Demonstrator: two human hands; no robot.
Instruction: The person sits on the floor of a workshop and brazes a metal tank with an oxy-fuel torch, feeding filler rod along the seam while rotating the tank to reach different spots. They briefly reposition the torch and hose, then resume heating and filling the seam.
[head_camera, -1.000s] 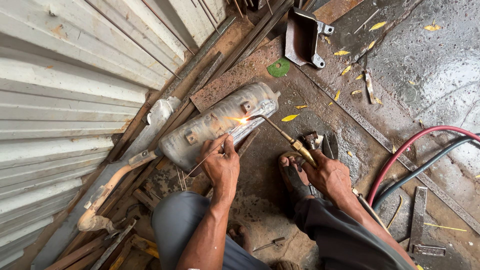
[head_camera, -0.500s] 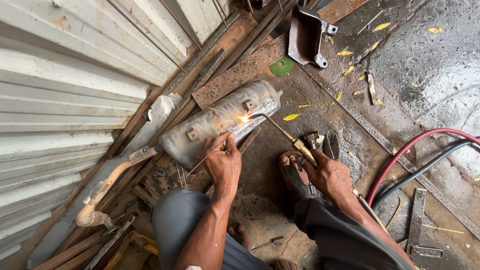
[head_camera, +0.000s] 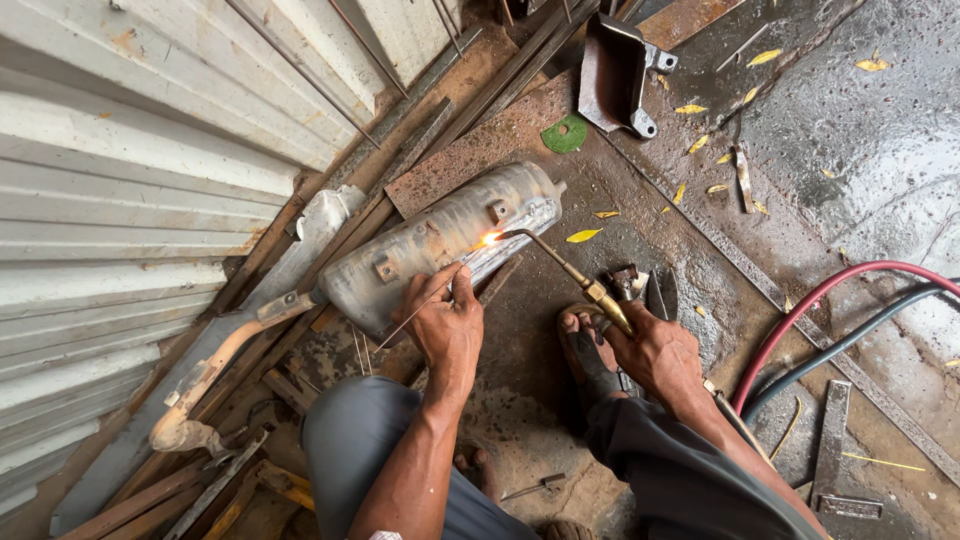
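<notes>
A long silver exhaust muffler (head_camera: 430, 245) with a bent rusty pipe (head_camera: 200, 385) lies on the ground along a corrugated metal shutter. My right hand (head_camera: 655, 350) grips a brass gas torch (head_camera: 570, 275), and its small flame (head_camera: 488, 239) touches the muffler's side. My left hand (head_camera: 445, 320) pinches a thin filler rod (head_camera: 415, 310) whose tip points at the flame. My foot in a sandal (head_camera: 590, 350) rests beside the torch hand.
A red hose (head_camera: 800, 315) and a dark hose (head_camera: 850, 340) run off to the right. A rusty steel bracket (head_camera: 610, 70), a green disc (head_camera: 565, 133), flat metal strips (head_camera: 830, 440), several iron bars and yellow leaves lie around on wet ground.
The flame and rod stay on the same spot of the muffler. Both hands have barely shifted; only the camera view has moved slightly.
</notes>
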